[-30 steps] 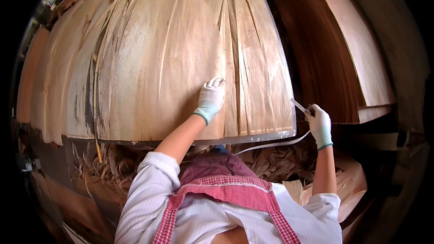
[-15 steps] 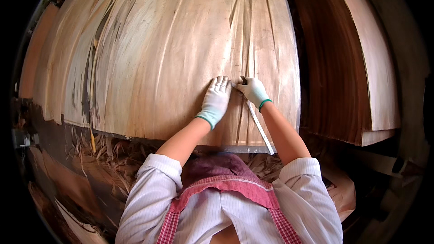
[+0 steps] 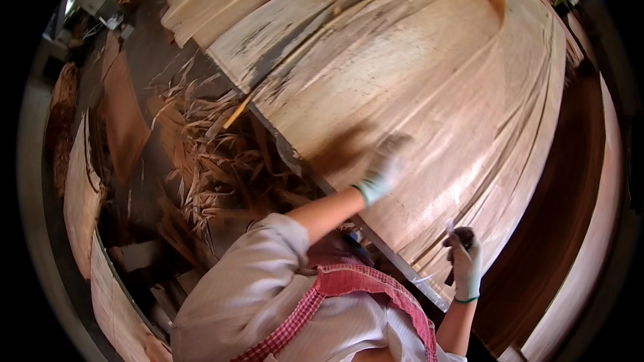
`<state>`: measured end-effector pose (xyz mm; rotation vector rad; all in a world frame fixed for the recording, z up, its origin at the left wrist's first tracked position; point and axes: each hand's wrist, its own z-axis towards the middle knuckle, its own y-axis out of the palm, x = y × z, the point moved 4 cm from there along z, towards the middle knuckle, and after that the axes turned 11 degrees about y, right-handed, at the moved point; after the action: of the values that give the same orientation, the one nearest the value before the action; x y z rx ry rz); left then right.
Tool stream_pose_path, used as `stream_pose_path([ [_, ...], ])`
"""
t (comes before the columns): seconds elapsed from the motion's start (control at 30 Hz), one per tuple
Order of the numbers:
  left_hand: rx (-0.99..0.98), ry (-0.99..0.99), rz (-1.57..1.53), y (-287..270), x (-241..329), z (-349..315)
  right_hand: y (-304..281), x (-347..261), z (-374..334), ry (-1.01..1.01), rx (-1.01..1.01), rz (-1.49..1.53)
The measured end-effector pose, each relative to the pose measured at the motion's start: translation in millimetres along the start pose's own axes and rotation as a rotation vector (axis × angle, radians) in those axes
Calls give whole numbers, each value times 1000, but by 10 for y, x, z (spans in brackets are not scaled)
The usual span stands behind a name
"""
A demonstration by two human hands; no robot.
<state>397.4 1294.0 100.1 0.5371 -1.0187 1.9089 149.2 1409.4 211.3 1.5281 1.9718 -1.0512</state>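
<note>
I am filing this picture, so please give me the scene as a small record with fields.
Left hand: white glove, blurred, over the pale wood sheet; contact unclear
Right hand: white glove, closed on a dark tool, kind unclear
Scraps: thin brown pieces heaped left of the sheet
Stack: dark reddish-brown, at the right
Clothing: red checked apron over a pale shirt

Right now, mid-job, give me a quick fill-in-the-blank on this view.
1. The dark-handled tool is in the ____ hand.
2. The blurred left hand wears a white ____.
3. In the picture, curled wood scraps lie to the ____ of the wood sheet.
Missing words: right; glove; left.
</note>
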Motion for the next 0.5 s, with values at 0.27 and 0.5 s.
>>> stream_pose_path([
  [0.27,-74,-508,481,-2473,-1649,-468,2434,-760,796,-157,-359,-247],
  [0.5,-119,-214,648,-2565,-1666,-535,4361,-1206,1938,-185,-362,-122],
])
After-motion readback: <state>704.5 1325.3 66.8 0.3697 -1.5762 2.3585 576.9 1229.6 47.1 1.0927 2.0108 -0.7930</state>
